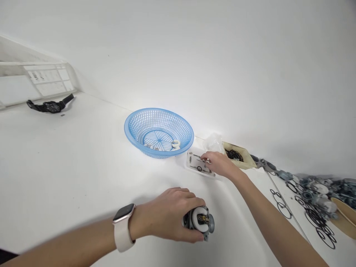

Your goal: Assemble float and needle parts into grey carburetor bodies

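My left hand [175, 215] is wrapped round a small grey housing [213, 223] that rests on or just above the white table. Set in the housing is a white C-shaped piece [198, 219] with brassy metal parts at its middle. My right hand [218, 162] reaches into a shallow white tray [191, 171], fingertips bent down over the small parts inside. Thin metal pins and a small black ring [199, 168] lie in the tray. Whether those fingertips pinch a part is too small to make out.
A blue plastic basket [130, 136] with a few white pieces stands behind the tray. Right of it are a clear plastic bag [214, 142] and a cream box [249, 159] of black rings. Grey parts and O-rings [317, 218] spread far right. A black watch [52, 106] lies far left.
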Available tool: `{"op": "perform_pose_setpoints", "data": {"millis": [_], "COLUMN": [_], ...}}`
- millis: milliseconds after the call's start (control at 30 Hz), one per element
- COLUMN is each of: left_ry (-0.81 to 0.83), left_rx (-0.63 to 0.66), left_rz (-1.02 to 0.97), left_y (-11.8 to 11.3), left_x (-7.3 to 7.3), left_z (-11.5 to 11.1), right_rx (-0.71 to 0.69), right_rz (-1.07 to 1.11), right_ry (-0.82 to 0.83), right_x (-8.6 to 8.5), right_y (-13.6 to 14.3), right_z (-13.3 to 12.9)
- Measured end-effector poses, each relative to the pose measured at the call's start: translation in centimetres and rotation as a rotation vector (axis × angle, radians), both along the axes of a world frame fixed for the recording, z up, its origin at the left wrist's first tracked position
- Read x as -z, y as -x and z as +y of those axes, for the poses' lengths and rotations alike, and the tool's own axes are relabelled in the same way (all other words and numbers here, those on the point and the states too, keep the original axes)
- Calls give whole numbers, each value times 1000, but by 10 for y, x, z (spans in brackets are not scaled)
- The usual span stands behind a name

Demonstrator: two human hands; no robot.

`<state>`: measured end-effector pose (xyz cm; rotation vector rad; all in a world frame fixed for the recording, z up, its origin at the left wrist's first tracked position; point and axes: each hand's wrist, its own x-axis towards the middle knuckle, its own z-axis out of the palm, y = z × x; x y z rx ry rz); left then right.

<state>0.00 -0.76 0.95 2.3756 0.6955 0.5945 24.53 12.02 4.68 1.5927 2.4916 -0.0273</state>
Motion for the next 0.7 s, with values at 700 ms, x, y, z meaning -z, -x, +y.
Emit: {"op": "perform_pose_setpoints", "data": {"millis": [700], "left_ry": [0], "left_rx": [16], "left_rz": [0], "left_y": [0], "left_x": [-4], "left_z": [0], "right_rx": [92], "right_rz": [749], "right_ry": [-98], "right_x": [-7], "right_y": [-33], "right_z": [-49]}}
